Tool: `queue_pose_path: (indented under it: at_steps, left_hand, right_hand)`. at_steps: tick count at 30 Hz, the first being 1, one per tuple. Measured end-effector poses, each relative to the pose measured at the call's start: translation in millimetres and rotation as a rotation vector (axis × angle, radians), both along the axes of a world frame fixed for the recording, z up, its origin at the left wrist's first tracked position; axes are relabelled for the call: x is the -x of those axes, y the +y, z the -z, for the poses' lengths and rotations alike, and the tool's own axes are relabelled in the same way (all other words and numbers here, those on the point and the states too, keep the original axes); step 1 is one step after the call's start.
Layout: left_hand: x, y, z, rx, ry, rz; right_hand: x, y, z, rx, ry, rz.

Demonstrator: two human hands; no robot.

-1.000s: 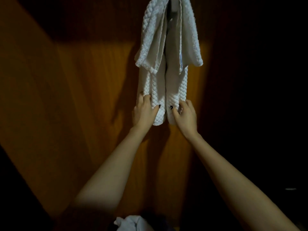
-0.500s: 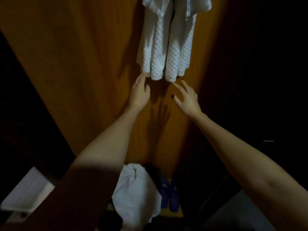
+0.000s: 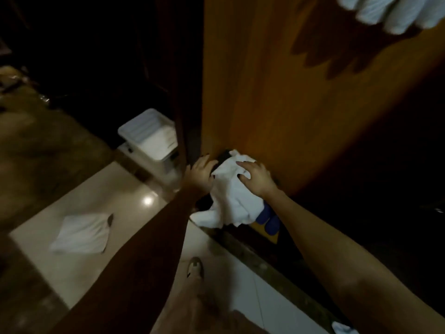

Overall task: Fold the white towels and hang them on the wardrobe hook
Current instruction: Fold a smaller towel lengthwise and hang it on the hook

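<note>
A crumpled white towel [image 3: 231, 201] lies at the bottom of the wardrobe, partly over blue slippers [image 3: 269, 219]. My right hand [image 3: 255, 178] rests on top of this towel with fingers spread. My left hand [image 3: 199, 173] is at the towel's left edge, fingers extended and touching it. The hung, folded white towels [image 3: 390, 10] show blurred at the top right against the wooden wardrobe panel [image 3: 277, 92]. Another white towel [image 3: 81, 232] lies flat on the tiled floor at the left.
A white plastic bin [image 3: 149, 136] stands on the floor left of the wardrobe's dark edge. A sandalled foot [image 3: 195, 267] is on the tiles below my arms. A brownish bed or sofa [image 3: 36, 141] fills the left side. The right part of the wardrobe is dark.
Both hands have let go of the hung towels and dropped down to the crumpled towel at the wardrobe's bottom. The view has swung downward and left.
</note>
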State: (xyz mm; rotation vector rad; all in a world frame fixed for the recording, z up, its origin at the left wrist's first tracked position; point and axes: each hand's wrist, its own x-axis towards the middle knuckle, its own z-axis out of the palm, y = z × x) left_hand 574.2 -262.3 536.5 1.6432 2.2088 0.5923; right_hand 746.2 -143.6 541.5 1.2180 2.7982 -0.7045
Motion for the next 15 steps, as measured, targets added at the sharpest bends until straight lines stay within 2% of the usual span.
queue_pose_path:
  at_steps: [6, 15]
  left_hand:
    - [53, -115, 59, 0.1, 0.014, -0.305]
    - [138, -263, 155, 0.204, -0.026, -0.692]
  right_hand:
    - [108, -82, 36, 0.016, 0.019, -0.325]
    - [245, -182, 119, 0.069, -0.15, -0.676]
